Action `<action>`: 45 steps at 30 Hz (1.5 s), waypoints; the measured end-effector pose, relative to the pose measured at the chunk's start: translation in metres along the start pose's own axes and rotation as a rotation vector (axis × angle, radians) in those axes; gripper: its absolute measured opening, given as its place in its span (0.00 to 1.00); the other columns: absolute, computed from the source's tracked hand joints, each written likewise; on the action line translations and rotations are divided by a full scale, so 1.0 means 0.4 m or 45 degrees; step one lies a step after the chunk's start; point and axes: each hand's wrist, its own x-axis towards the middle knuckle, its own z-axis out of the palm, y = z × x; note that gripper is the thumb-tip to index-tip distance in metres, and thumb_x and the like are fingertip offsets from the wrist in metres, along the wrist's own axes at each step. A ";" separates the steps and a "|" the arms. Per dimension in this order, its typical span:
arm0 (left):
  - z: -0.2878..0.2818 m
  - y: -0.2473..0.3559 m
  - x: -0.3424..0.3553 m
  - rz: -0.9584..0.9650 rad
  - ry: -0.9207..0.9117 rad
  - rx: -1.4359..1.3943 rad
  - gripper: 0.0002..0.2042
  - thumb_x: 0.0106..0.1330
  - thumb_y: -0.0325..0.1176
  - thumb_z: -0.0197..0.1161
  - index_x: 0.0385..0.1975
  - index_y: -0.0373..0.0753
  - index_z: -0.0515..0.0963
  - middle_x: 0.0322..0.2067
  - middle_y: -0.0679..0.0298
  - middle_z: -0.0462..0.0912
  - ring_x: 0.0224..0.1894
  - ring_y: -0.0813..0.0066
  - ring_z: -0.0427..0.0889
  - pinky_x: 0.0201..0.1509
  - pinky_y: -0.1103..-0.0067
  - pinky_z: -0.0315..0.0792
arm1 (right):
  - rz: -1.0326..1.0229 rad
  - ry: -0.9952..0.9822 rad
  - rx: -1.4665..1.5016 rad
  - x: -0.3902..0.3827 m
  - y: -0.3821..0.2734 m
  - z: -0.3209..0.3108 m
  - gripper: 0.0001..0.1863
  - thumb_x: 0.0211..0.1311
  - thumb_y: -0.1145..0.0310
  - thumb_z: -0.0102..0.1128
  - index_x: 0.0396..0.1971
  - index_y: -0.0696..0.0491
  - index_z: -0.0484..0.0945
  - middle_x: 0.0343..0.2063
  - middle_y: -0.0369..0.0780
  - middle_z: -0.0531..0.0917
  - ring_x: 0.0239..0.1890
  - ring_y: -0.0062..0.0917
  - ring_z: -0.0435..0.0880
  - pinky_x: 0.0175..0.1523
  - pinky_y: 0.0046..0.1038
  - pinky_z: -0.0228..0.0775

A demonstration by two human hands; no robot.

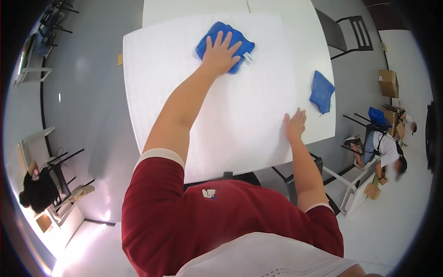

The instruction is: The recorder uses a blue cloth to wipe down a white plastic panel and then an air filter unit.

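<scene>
Pale fabric with a dashed line (263, 258) spans the lower edge, closest to the camera, and beyond it stretches a dark red short-sleeved shirt with light cuffs (221, 212). On the far left part of the smooth white table (240, 120), a bright blue, soft-looking cloth (245, 47) lies as a rumpled, roughly four-cornered pad, a small white tag (248, 57) sticking out at its right side. A second blue cloth, smaller-looking and creased (322, 92), lies near the table's right edge.

The left arm reaches far forward and slightly inward, its elbow almost straight; the right arm extends forward along the right side, its reach shorter. The left hand (220, 55) is palm down on the first cloth, its fingers spread wide, pressing flat rather than gripping. The right hand (295, 125) grips nothing visible: its fingers lie close together and extended, thumb apart, at the tabletop just short of the second cloth, well apart from the left.
</scene>
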 end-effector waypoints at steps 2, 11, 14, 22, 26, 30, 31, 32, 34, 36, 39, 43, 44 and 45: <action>0.012 0.032 0.054 0.062 -0.020 -0.030 0.25 0.64 0.51 0.44 0.62 0.56 0.56 0.65 0.58 0.47 0.67 0.54 0.42 0.65 0.51 0.39 | 0.017 -0.050 0.015 -0.004 -0.007 0.001 0.38 0.60 0.49 0.44 0.62 0.58 0.47 0.64 0.52 0.45 0.66 0.44 0.42 0.61 0.54 0.42; 0.042 0.144 0.266 0.030 -0.056 -0.123 0.26 0.63 0.50 0.45 0.62 0.56 0.56 0.65 0.58 0.47 0.67 0.55 0.42 0.65 0.51 0.37 | -0.010 -0.040 0.035 -0.012 -0.027 -0.022 0.38 0.59 0.51 0.45 0.61 0.61 0.47 0.63 0.54 0.45 0.66 0.46 0.42 0.61 0.55 0.40; 0.068 0.205 0.306 0.148 -0.035 -0.144 0.27 0.62 0.52 0.45 0.62 0.53 0.57 0.64 0.59 0.51 0.67 0.55 0.45 0.64 0.51 0.39 | -0.012 -0.034 0.036 -0.018 -0.018 -0.011 0.38 0.59 0.52 0.45 0.61 0.61 0.47 0.63 0.54 0.44 0.66 0.47 0.41 0.61 0.55 0.40; 0.083 0.225 0.407 0.122 0.071 -0.227 0.25 0.60 0.51 0.50 0.58 0.52 0.63 0.62 0.61 0.58 0.65 0.57 0.50 0.63 0.51 0.43 | 0.019 -0.027 0.043 -0.033 -0.038 -0.019 0.38 0.57 0.53 0.46 0.61 0.61 0.47 0.63 0.54 0.44 0.66 0.47 0.41 0.62 0.55 0.39; 0.092 0.194 0.415 0.049 0.092 -0.205 0.24 0.61 0.49 0.49 0.57 0.52 0.65 0.61 0.61 0.58 0.65 0.57 0.51 0.63 0.52 0.44 | -0.023 -0.009 0.038 -0.035 -0.035 -0.009 0.37 0.57 0.54 0.47 0.61 0.60 0.48 0.63 0.54 0.44 0.66 0.47 0.41 0.62 0.55 0.39; 0.101 0.125 0.364 -0.097 0.188 -0.133 0.23 0.60 0.50 0.50 0.54 0.51 0.68 0.61 0.62 0.60 0.64 0.57 0.52 0.63 0.53 0.44 | -0.045 -0.080 0.056 -0.025 -0.026 -0.008 0.37 0.57 0.54 0.46 0.61 0.59 0.48 0.63 0.54 0.45 0.66 0.47 0.42 0.61 0.55 0.40; 0.086 0.094 0.345 -0.153 0.200 -0.122 0.23 0.61 0.49 0.49 0.55 0.49 0.67 0.61 0.60 0.59 0.64 0.56 0.52 0.63 0.53 0.45 | -0.032 -0.047 0.024 -0.022 -0.015 0.000 0.37 0.58 0.54 0.46 0.61 0.59 0.48 0.63 0.54 0.45 0.66 0.47 0.42 0.61 0.55 0.41; 0.072 0.062 0.321 -0.211 0.213 -0.109 0.23 0.62 0.48 0.47 0.57 0.48 0.65 0.61 0.59 0.58 0.64 0.55 0.52 0.63 0.53 0.46 | -0.021 -0.014 -0.007 -0.020 -0.008 0.006 0.37 0.58 0.53 0.46 0.61 0.59 0.48 0.63 0.53 0.45 0.66 0.46 0.42 0.61 0.55 0.41; 0.049 -0.024 0.256 -0.276 0.234 -0.069 0.24 0.62 0.49 0.47 0.57 0.47 0.65 0.61 0.59 0.58 0.64 0.54 0.53 0.63 0.53 0.46 | -0.048 0.002 0.023 -0.019 -0.006 -0.002 0.37 0.58 0.53 0.46 0.61 0.59 0.48 0.63 0.53 0.46 0.66 0.46 0.42 0.61 0.54 0.41; 0.011 -0.116 0.176 -0.384 0.245 0.001 0.24 0.62 0.48 0.47 0.56 0.47 0.65 0.61 0.58 0.59 0.64 0.53 0.54 0.62 0.53 0.48 | -0.047 0.045 0.020 -0.022 0.000 0.001 0.36 0.58 0.53 0.47 0.61 0.59 0.49 0.63 0.53 0.47 0.66 0.45 0.43 0.61 0.54 0.42; -0.012 -0.296 0.040 -0.544 0.307 0.139 0.24 0.62 0.48 0.47 0.56 0.47 0.65 0.61 0.57 0.59 0.63 0.53 0.55 0.60 0.53 0.51 | -0.073 0.054 0.035 -0.019 0.006 0.007 0.36 0.59 0.52 0.46 0.61 0.58 0.49 0.63 0.53 0.47 0.66 0.45 0.44 0.61 0.54 0.43; -0.066 -0.476 -0.153 -0.861 0.272 0.224 0.24 0.64 0.49 0.43 0.60 0.49 0.61 0.63 0.58 0.55 0.64 0.54 0.52 0.62 0.53 0.49 | -0.046 0.004 0.034 -0.018 -0.014 0.009 0.36 0.59 0.51 0.45 0.61 0.58 0.49 0.63 0.52 0.47 0.66 0.45 0.44 0.61 0.54 0.43; -0.081 -0.494 -0.189 -0.932 0.230 0.268 0.24 0.65 0.49 0.42 0.60 0.49 0.60 0.63 0.59 0.54 0.64 0.54 0.52 0.63 0.56 0.48 | -0.046 0.018 0.026 -0.018 -0.014 0.010 0.36 0.59 0.51 0.45 0.61 0.58 0.49 0.63 0.52 0.48 0.66 0.44 0.44 0.61 0.54 0.43; -0.090 -0.505 -0.213 -0.931 0.220 0.271 0.24 0.65 0.49 0.42 0.60 0.49 0.60 0.63 0.59 0.54 0.64 0.54 0.52 0.63 0.56 0.48 | -0.054 0.028 0.021 -0.016 -0.017 0.014 0.36 0.60 0.50 0.45 0.61 0.58 0.49 0.63 0.52 0.48 0.66 0.44 0.44 0.61 0.53 0.44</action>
